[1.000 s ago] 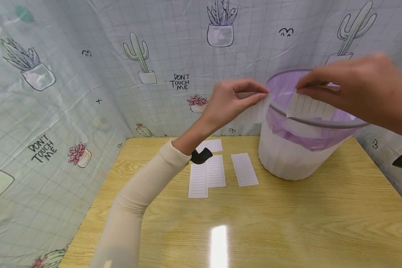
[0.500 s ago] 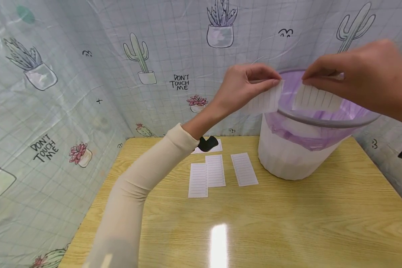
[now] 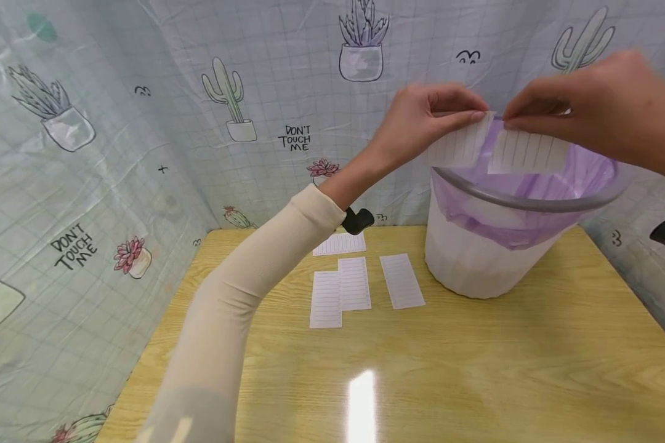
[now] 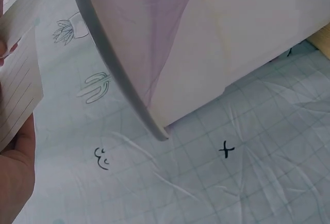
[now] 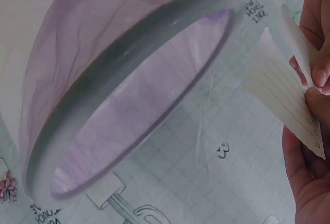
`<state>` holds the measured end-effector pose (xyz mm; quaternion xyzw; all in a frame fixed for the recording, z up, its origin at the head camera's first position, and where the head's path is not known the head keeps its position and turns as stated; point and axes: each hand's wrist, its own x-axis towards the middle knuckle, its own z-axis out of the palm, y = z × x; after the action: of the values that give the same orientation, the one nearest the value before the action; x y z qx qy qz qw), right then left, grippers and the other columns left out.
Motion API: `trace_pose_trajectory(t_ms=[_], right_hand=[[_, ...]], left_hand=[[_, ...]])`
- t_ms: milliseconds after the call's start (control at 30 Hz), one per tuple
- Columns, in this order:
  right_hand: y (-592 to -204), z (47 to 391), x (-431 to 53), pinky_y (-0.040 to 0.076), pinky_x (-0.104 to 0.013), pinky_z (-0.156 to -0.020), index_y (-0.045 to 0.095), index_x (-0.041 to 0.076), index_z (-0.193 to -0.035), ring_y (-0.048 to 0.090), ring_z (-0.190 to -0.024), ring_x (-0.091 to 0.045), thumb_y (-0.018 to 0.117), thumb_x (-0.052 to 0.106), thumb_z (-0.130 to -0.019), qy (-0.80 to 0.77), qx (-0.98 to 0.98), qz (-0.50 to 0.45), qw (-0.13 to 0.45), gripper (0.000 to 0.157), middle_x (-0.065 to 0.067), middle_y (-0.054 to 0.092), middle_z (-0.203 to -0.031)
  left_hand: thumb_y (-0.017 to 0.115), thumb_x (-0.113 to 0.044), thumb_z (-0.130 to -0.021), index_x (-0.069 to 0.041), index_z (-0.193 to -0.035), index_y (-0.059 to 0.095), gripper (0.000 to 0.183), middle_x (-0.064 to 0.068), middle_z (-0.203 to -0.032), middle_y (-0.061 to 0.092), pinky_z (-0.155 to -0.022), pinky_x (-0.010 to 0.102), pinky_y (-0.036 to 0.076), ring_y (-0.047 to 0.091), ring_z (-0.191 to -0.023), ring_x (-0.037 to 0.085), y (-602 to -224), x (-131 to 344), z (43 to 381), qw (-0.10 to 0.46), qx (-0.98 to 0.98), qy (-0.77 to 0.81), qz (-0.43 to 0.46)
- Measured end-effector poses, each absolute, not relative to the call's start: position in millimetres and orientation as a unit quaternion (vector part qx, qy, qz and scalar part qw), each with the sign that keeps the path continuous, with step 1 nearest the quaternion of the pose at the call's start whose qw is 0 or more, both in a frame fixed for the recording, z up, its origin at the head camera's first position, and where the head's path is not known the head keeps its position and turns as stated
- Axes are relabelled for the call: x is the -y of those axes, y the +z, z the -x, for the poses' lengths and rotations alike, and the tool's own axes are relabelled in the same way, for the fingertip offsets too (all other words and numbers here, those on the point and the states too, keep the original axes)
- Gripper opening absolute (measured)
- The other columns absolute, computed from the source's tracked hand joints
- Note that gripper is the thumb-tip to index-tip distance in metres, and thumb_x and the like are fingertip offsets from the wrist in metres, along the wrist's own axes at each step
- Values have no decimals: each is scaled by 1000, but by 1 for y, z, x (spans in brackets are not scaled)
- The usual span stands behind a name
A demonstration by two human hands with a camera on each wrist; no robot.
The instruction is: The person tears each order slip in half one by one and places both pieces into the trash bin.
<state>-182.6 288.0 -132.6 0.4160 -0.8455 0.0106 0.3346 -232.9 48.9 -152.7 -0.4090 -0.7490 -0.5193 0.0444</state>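
Between thumb and fingers, my left hand [image 3: 418,123] pinches a piece of white lined paper [image 3: 459,146]. My right hand [image 3: 604,111] pinches another lined piece [image 3: 528,152] close beside it. Both hang over the rim of a white trash bin [image 3: 471,258] lined with a purple bag [image 3: 510,231]. In the right wrist view the thumbs lie close together, and the lined paper [image 5: 281,82] has small checkboxes along one edge. The left wrist view shows lined paper [image 4: 20,95] in front of a hand [image 4: 18,175] at its left edge.
Several lined sheets lie on the wooden table [image 3: 476,369]: a sideways sheet [image 3: 340,244], two touching sheets [image 3: 326,301] and a slanted sheet [image 3: 402,282] near the bin. A cactus-print curtain [image 3: 161,111] hangs behind and along the left side.
My left hand has moved up and to the right with its paper, toward my right hand. My right hand has risen with its piece. The sheets on the table stay put.
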Motion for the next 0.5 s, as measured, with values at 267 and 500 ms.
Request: trace_pose_trajectory(t_ms=[267,500], right_hand=[[-129,192,-294,34,-9,-51,76,0,-91,64,-55,-32,88,-4,-70,-6,869,-376,323,24,-18,73,-78],[-121,199,-295,31,-6,-50,73,-7,-94,67,-63,-38,84,-2,-78,-7,907,-328,264,20,-26,73,-83]], left_hand=[[74,-11,-94,-5,-106,78,14,0,-105,77,-87,14,51,69,-96,-1,-149,-67,258,44,770,-487,411],[76,-17,-93,-10,-106,79,15,-5,-104,77,-86,11,48,68,-97,-1,-139,-77,273,18,802,-458,383]])
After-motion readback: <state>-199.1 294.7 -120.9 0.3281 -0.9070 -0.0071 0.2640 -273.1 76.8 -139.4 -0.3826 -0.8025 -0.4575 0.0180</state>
